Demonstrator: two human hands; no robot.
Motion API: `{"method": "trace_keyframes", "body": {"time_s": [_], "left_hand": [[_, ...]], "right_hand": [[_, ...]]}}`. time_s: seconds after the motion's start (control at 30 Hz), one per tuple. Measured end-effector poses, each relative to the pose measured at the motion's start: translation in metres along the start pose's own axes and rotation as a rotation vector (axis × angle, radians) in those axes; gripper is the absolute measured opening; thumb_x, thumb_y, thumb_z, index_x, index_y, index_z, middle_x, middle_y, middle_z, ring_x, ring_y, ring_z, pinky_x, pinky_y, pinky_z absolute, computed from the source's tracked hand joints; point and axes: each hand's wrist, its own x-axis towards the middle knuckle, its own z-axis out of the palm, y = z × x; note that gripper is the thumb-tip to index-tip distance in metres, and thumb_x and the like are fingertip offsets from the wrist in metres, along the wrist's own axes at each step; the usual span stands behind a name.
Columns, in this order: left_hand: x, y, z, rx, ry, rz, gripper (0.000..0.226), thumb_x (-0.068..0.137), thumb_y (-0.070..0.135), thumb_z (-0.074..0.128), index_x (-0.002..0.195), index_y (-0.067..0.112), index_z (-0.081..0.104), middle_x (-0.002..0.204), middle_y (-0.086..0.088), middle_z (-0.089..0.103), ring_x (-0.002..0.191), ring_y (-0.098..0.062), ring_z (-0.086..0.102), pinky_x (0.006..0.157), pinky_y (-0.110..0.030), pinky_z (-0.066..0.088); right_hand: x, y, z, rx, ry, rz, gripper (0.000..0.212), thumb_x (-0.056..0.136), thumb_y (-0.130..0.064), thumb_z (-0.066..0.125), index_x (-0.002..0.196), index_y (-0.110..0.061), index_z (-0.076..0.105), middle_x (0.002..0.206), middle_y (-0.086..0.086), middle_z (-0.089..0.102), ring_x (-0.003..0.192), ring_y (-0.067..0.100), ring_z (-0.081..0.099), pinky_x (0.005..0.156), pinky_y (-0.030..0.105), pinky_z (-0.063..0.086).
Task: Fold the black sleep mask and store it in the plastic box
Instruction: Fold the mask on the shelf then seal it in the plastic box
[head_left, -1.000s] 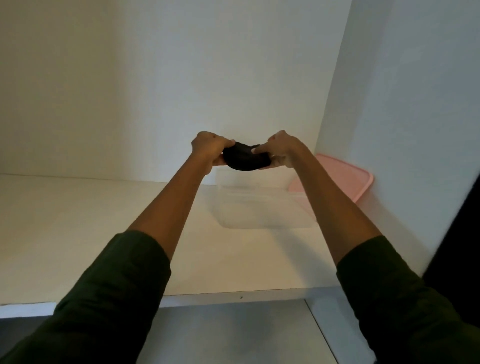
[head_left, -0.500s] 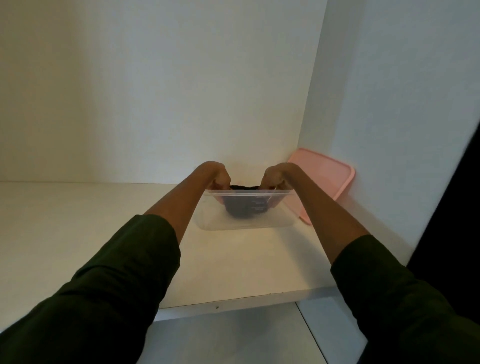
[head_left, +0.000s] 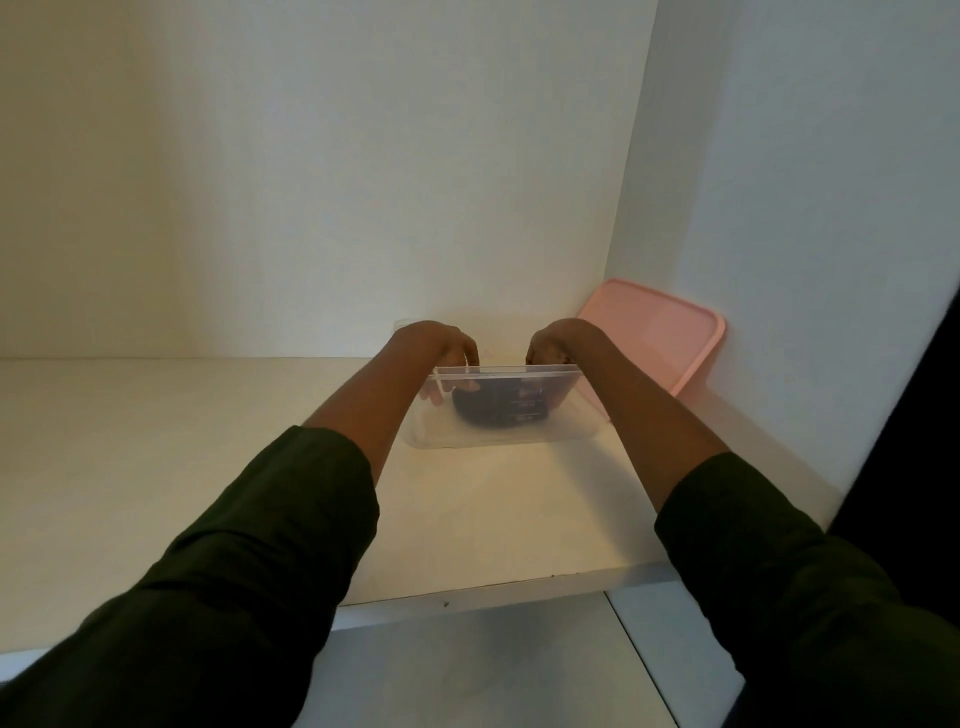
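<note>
The clear plastic box (head_left: 566, 431) stands on the white shelf, near its back right corner. Inside it, seen through the front wall, is the folded black sleep mask (head_left: 498, 410), a dark lump near the bottom. My left hand (head_left: 441, 345) reaches over the rim at the box's left side, fingers curled down inside. My right hand (head_left: 558, 345) reaches in at the right side in the same way. The fingertips of both hands sit at the ends of the mask, blurred by the plastic, so the grip itself is unclear.
A pink lid (head_left: 660, 332) leans against the right wall in the corner, just behind the box. The white shelf (head_left: 182, 441) stretches left of the box, its front edge near my forearms. White walls close the back and right side.
Both hands went down from above the box into it, carrying the black mask with them. The mask now lies low inside the box.
</note>
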Motion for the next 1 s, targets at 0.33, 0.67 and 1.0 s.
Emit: {"method": "trace_keyframes", "body": {"time_s": [0.33, 0.67, 1.0], "left_hand": [[-0.005, 0.002, 0.003, 0.138, -0.009, -0.028, 0.048, 0.084, 0.031, 0.069, 0.125, 0.007, 0.060, 0.125, -0.011, 0.060, 0.071, -0.021, 0.065, 0.087, -0.039, 0.055], [-0.012, 0.006, 0.000, 0.188, 0.057, 0.008, 0.051, 0.088, 0.031, 0.062, 0.134, 0.013, 0.053, 0.121, -0.011, 0.062, 0.072, -0.020, 0.067, 0.082, -0.035, 0.055], [-0.035, 0.037, -0.008, 0.184, 0.285, 0.206, 0.058, 0.088, 0.038, 0.062, 0.136, 0.009, 0.048, 0.133, -0.013, 0.055, 0.092, -0.030, 0.070, 0.087, -0.036, 0.054]], "right_hand": [[-0.006, 0.006, 0.007, 0.003, 0.073, -0.003, 0.039, 0.086, -0.017, 0.063, 0.122, -0.002, 0.062, 0.127, 0.014, 0.060, 0.092, 0.019, 0.053, 0.094, 0.033, 0.046], [-0.025, 0.015, -0.002, 0.611, 0.480, -0.066, 0.021, 0.078, -0.015, 0.076, 0.086, 0.003, 0.069, 0.087, 0.021, 0.071, 0.052, 0.014, 0.061, 0.052, 0.018, 0.054], [-0.092, 0.045, 0.006, 0.699, 1.174, 0.085, 0.008, 0.082, -0.012, 0.067, 0.085, -0.005, 0.067, 0.085, 0.012, 0.071, 0.078, 0.027, 0.068, 0.066, 0.027, 0.052]]}}
